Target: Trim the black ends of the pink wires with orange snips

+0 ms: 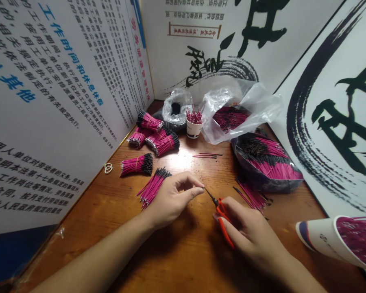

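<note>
Above the middle of the counter (186,260), a pair of scissors (221,208) with orange-red handles points its dark, slim blades toward the left. The right hand (251,230) holds it, fingers curled around the handles. At the blade tips, the left hand (173,197) has its thumb and index finger pinched together; whatever sits between them is too small to tell.

Just beyond the left wrist lies a loose bundle of pink wires (152,189) with black ends. Near it rests a banded bundle (134,165), with 2 pale loops (108,168) to its left and a pile of banded bundles (155,136) behind.

A few single wires (207,155) lie across the counter in front of a small paper cup (194,131) filled with pink wires. Clear plastic bags (256,106) stand behind and beside that cup. Right of these, a dark bag (262,181) lies open, full of wires, with loose strands (252,195) in front. At the right edge is a larger paper cup (326,240), also filled. Printed panels (106,81) enclose the counter.
</note>
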